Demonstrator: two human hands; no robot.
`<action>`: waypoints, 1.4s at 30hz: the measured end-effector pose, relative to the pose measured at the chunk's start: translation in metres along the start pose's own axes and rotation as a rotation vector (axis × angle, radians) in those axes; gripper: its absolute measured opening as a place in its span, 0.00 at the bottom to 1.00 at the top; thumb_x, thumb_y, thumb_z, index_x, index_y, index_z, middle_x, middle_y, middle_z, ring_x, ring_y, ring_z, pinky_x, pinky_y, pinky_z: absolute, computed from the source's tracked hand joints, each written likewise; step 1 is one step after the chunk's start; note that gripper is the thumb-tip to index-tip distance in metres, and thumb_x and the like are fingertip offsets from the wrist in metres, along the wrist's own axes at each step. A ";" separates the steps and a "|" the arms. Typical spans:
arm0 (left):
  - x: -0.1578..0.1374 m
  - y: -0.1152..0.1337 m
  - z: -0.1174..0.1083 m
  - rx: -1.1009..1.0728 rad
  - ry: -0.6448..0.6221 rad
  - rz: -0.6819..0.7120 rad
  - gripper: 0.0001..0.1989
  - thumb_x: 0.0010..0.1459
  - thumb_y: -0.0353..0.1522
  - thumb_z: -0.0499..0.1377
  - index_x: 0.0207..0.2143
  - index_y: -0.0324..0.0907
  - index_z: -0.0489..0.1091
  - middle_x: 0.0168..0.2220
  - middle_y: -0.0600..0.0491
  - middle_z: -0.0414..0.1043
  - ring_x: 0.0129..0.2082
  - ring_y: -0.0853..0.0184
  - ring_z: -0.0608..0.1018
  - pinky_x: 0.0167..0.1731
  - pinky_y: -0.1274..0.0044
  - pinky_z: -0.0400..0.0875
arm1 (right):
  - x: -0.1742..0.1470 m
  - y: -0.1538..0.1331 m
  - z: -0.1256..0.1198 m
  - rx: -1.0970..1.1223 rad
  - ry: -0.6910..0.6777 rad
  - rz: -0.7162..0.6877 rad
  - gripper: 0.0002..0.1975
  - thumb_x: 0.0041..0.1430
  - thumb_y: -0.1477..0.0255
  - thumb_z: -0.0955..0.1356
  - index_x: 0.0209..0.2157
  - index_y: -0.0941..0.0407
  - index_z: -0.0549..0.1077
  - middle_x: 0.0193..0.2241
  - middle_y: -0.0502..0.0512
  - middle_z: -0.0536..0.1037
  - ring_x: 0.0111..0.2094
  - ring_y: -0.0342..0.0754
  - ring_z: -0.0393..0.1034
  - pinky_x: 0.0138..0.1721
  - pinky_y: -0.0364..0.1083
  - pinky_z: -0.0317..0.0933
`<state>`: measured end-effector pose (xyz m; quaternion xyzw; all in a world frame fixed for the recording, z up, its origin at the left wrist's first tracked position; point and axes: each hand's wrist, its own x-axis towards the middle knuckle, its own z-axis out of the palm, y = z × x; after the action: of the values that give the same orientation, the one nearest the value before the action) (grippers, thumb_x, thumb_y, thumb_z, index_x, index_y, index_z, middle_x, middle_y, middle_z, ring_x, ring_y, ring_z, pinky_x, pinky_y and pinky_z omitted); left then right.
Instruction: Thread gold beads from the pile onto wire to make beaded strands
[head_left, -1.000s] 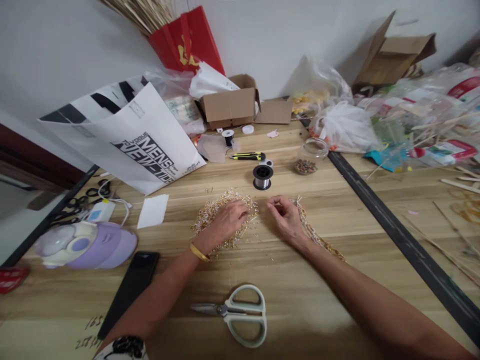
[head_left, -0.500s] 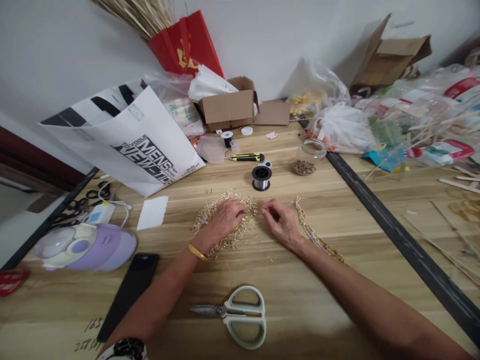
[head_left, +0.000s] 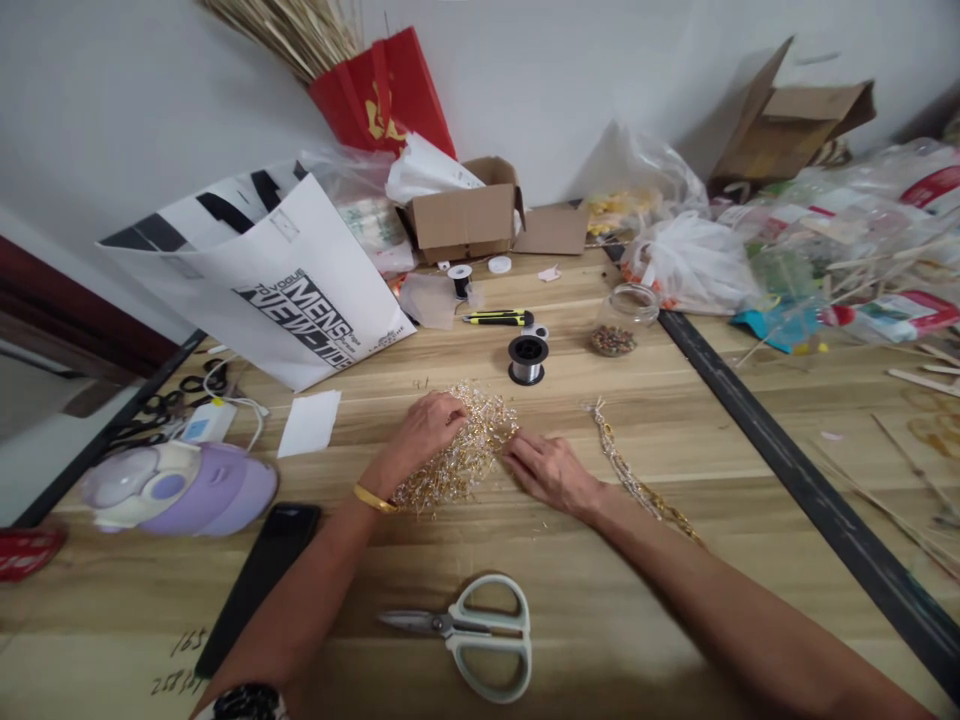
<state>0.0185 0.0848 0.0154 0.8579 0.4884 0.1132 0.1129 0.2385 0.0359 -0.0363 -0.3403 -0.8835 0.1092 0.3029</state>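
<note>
A loose pile of small gold and clear beads [head_left: 461, 465] lies on the wooden table between my hands. My left hand [head_left: 421, 432] is at the pile's upper left side, its fingers curled into a pinch; whatever they hold is too small to make out. Low against the pile's right edge rests my right hand [head_left: 551, 468], fingers stretched out together and palm down on the tabletop. Beaded strands [head_left: 630, 475] in gold and clear lie to the right, just beyond that wrist. Pale-handled scissors [head_left: 487, 635] lie nearer to me.
Behind the pile are a wire spool [head_left: 528, 360], a yellow-black utility knife [head_left: 496, 317] and a glass jar [head_left: 622, 325] with dark beads. A phone [head_left: 259, 590], a purple and white bottle [head_left: 199, 488] and a white paper bag [head_left: 292, 280] stand or lie left.
My left hand has drawn leftward over the pile. The right hand has come down to the pile's edge, its fingers going from a pinch to stretched flat.
</note>
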 end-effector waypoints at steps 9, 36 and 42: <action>-0.031 -0.020 -0.016 -0.008 0.036 -0.146 0.07 0.56 0.30 0.54 0.32 0.41 0.73 0.33 0.51 0.75 0.37 0.63 0.73 0.40 0.72 0.66 | 0.000 0.001 0.000 -0.059 -0.076 -0.017 0.10 0.66 0.73 0.57 0.34 0.58 0.67 0.30 0.56 0.72 0.28 0.44 0.66 0.27 0.42 0.53; -0.055 -0.011 -0.007 -0.121 -0.035 -0.112 0.08 0.52 0.23 0.54 0.27 0.39 0.72 0.29 0.52 0.71 0.33 0.67 0.71 0.37 0.77 0.64 | -0.001 0.003 0.003 -0.047 -0.086 0.016 0.09 0.66 0.72 0.58 0.34 0.58 0.67 0.29 0.55 0.72 0.29 0.44 0.68 0.29 0.41 0.56; -0.056 -0.021 -0.005 -0.219 0.017 -0.198 0.09 0.52 0.24 0.54 0.30 0.40 0.73 0.30 0.54 0.74 0.30 0.69 0.73 0.32 0.79 0.64 | -0.002 0.004 0.003 -0.042 -0.074 -0.003 0.10 0.66 0.72 0.58 0.34 0.58 0.67 0.29 0.55 0.72 0.28 0.43 0.68 0.29 0.41 0.56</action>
<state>-0.0276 0.0469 0.0088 0.7871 0.5564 0.1611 0.2122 0.2401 0.0381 -0.0411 -0.3410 -0.8966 0.1029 0.2632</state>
